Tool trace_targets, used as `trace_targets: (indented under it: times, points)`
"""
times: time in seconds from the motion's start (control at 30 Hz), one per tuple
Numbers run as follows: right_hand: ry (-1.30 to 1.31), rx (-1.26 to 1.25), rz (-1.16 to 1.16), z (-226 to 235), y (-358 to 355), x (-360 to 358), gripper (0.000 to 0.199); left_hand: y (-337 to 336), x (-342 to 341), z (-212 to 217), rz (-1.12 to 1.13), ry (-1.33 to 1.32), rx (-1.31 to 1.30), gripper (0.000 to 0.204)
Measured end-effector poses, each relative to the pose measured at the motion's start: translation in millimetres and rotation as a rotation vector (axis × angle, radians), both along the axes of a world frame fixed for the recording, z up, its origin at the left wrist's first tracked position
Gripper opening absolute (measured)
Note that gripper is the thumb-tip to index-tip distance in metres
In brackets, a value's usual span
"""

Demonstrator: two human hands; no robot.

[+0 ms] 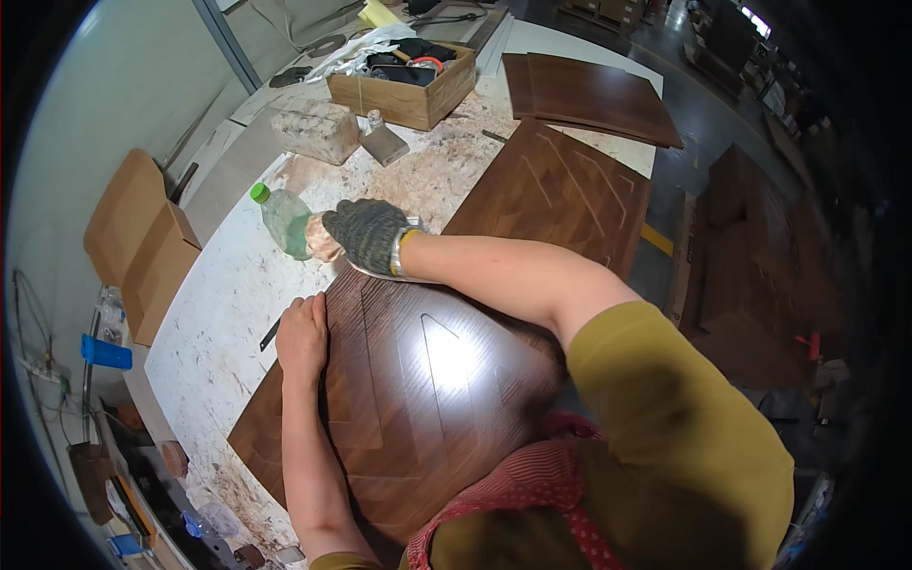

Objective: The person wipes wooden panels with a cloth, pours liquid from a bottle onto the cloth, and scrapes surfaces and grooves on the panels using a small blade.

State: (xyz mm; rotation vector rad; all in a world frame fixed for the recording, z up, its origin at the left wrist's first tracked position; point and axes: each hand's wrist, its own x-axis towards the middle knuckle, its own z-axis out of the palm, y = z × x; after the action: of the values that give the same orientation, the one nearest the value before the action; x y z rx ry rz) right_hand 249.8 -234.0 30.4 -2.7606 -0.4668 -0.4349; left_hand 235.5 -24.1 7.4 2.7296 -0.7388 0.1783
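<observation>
A dark brown wooden panel [408,380] with a grooved angular pattern and a bright glare lies in front of me. My left hand [303,337], bare, is closed at the panel's left edge, fingers together. At the far corner of the panel is my right hand [370,236] in a dark grey knitted glove, its fingers wrapped round a pale, stained, crumpled cloth [325,239]. Just left of that cloth is a clear greenish plastic bottle [285,220] with a green cap, tilted. A thin dark tool [270,334] lies beside my left hand.
A second brown panel [556,195] lies to the right, with more panels [598,95] behind. The white stained table [218,323] bears a whitish block [316,131], a small grey container [385,144] and a wooden box [404,90] of tools. An open cardboard box [142,237] stands left.
</observation>
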Motion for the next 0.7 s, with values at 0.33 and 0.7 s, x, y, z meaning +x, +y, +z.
trace_targets:
  times: [0.33,0.7]
  points:
    - [0.439,0.488,0.414,56.2,-72.4,-96.3,0.029,9.4,-1.1,0.8,0.148,0.100,0.048,0.040]
    - [0.323,-0.054,-0.211,18.2,-14.1,36.7,0.053,13.1,-1.6,-10.8,0.193,0.054,-0.016,0.042]
